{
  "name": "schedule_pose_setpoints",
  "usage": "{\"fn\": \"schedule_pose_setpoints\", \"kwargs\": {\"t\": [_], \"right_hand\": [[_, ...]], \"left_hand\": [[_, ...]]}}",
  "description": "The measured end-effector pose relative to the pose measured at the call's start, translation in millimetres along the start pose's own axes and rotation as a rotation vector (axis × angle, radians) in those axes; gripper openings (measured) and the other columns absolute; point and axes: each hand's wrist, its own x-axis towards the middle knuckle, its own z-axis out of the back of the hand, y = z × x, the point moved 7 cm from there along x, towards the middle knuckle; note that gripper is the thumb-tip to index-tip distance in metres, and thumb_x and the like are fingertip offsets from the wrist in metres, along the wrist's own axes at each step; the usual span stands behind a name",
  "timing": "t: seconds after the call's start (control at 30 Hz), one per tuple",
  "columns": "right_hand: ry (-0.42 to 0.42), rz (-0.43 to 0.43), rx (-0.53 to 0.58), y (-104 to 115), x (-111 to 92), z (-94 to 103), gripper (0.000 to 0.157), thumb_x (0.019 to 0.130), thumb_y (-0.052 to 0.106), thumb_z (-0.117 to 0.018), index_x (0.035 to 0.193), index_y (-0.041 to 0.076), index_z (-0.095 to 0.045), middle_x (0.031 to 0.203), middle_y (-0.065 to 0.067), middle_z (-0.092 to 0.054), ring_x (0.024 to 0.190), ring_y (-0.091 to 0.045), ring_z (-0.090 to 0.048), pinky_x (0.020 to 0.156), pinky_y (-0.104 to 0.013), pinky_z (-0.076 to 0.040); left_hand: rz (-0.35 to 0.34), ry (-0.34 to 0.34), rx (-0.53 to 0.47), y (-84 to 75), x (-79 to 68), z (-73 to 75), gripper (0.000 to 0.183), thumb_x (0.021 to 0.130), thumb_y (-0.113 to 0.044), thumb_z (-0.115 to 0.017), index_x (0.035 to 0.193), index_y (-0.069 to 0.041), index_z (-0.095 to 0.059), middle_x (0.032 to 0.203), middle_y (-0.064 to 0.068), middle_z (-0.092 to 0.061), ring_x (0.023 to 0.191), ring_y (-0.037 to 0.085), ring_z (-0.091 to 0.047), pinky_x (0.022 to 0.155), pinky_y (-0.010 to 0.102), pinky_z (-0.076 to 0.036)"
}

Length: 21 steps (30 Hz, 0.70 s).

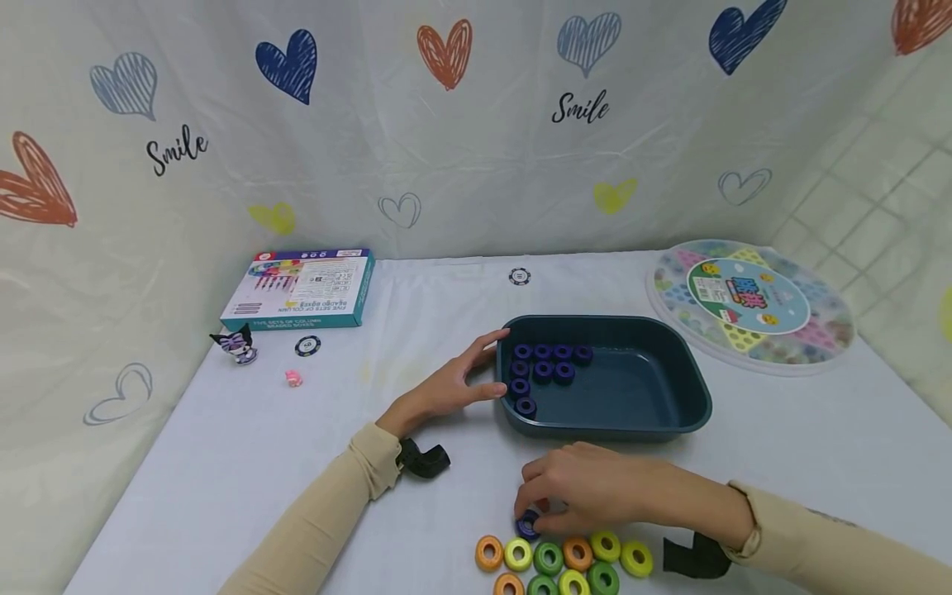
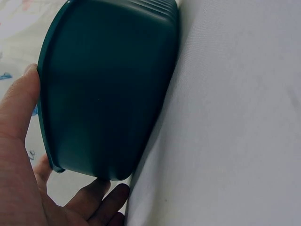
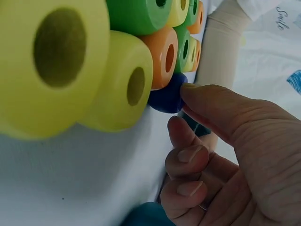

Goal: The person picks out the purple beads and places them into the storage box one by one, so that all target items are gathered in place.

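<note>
A dark teal tray [image 1: 640, 384] stands on the white cloth, with several dark purple ring beads [image 1: 543, 372] grouped at its left end. My left hand [image 1: 442, 388] is spread against that end; the left wrist view shows its thumb on the rim [image 2: 41, 108] and other fingertips near the lower corner. In front of the tray, my right hand [image 1: 595, 487] pinches a dark blue ring bead [image 3: 164, 96] beside the coloured rings. Its thumb [image 3: 207, 99] presses one side of the bead. Orange, yellow and green ring beads [image 1: 549, 559] lie together nearest me.
A flat boxed set [image 1: 297, 289] lies at the back left, near a small dark figurine [image 1: 238, 345], a pink piece [image 1: 293, 378] and a round chip [image 1: 307, 345]. Another chip [image 1: 520, 276] lies behind the tray. At the back right is a round clear case [image 1: 751, 306].
</note>
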Motion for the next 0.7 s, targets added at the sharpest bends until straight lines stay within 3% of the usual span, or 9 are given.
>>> {"fn": "schedule_pose_setpoints", "kwargs": {"t": [0.33,0.7], "right_hand": [[-0.003,-0.029,0.064,-7,-1,-4.0,0.019,0.086,0.032,-0.06,0.104,0.027,-0.065,0.081,0.021,-0.052,0.062,0.005,-0.043,0.052,-0.014,-0.036],[-0.054,-0.049,0.221,-26,-15,-2.5,0.015,0.085,0.027,-0.062,0.1,0.026,-0.063,0.071,0.019,-0.052,0.06,0.004,-0.045,0.052,-0.015,-0.039]], "left_hand": [[-0.004,0.002,-0.005,-0.2,-0.2,0.2,0.078,0.079,-0.057,-0.058,0.142,-0.04,-0.015,0.142,-0.008,-0.032,0.128,0.006,-0.03,0.102,0.044,-0.024],[0.0,0.008,-0.008,-1.8,0.0,-0.7,0.08,0.078,-0.059,-0.057,0.142,-0.039,-0.014,0.141,-0.006,-0.032,0.128,0.007,-0.03,0.102,0.044,-0.024]]}}
